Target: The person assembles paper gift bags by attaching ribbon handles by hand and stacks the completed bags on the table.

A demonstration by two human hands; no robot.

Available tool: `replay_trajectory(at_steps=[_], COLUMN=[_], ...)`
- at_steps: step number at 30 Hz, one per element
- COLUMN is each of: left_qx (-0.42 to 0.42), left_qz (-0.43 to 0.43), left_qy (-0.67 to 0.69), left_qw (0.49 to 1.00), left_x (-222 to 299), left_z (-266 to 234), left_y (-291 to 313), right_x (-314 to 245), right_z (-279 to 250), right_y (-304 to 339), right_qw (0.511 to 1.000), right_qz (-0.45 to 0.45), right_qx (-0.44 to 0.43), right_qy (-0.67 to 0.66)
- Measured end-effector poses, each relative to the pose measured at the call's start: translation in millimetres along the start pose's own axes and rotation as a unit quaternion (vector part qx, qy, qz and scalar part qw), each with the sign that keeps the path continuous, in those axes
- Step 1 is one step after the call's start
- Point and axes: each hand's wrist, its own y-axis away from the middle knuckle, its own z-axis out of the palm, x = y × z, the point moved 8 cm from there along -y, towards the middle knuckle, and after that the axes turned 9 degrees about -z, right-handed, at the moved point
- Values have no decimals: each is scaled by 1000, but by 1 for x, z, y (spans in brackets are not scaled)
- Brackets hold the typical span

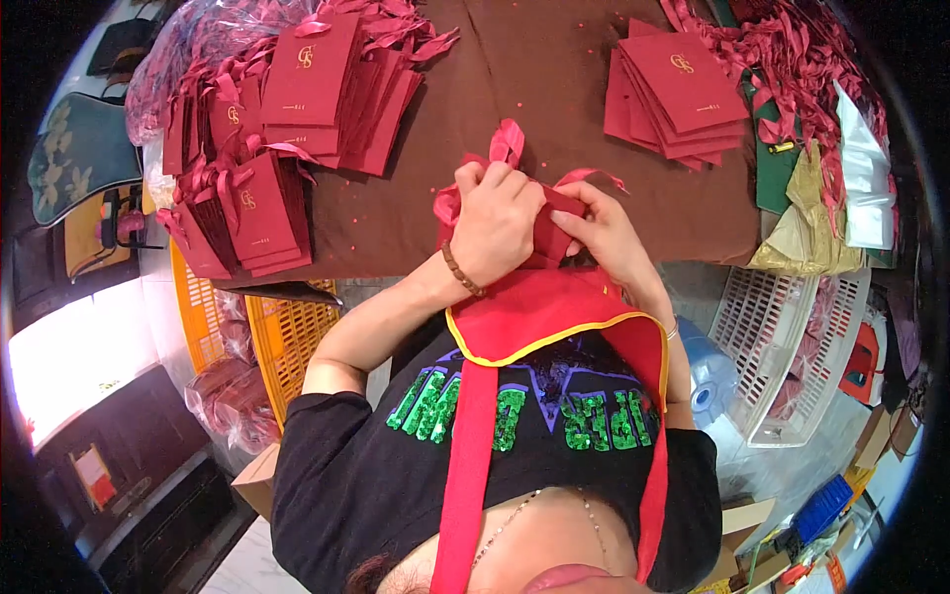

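Note:
At the table's near edge, both hands are on a small dark-red paper bag (550, 236) with a ribbon. My left hand (498, 220) is closed over its left part, knuckles up, and hides much of it. A loop of pinkish-red ribbon (508, 142) sticks up beyond the fingers. My right hand (606, 236) pinches the bag's right side between thumb and fingers. A loose ribbon end (592, 176) trails out above the right hand. Exactly how the ribbon runs under the left fingers is hidden.
Stacked red bags with ribbons (307, 79) fill the table's left side. A pile of flat red bags (683, 89) lies at right, beside tangled ribbons (792, 49) and gold wrapping (802, 223). Yellow crates (287, 342) and a white crate (762, 337) stand below the brown tabletop (534, 59).

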Motion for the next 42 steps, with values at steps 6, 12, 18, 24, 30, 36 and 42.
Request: replay_trajectory(at_steps=[6, 12, 18, 24, 30, 36, 42], left_qx=[20, 8, 9, 47, 76, 41, 39], left_qz=[64, 17, -20, 5, 22, 25, -6], left_qy=[-53, 6, 19, -59, -32, -58, 89], left_qw=[996, 1000, 1000, 997, 996, 997, 995], left_x=[13, -2, -4, 5, 11, 7, -4], left_z=[6, 4, 9, 6, -5, -3, -3], left_y=[5, 1, 3, 5, 6, 14, 14], right_x=[-8, -8, -6, 1, -22, -23, -24], right_z=[2, 1, 2, 5, 2, 5, 6], right_y=[3, 3, 7, 12, 13, 15, 16], right_qw=[998, 997, 995, 997, 987, 992, 991], right_qz=[-10, -33, -15, -28, -75, -49, -53], right_qx=[-1, 17, 26, 68, 76, 63, 69], right_qy=[59, 62, 92, 21, 121, 94, 104])
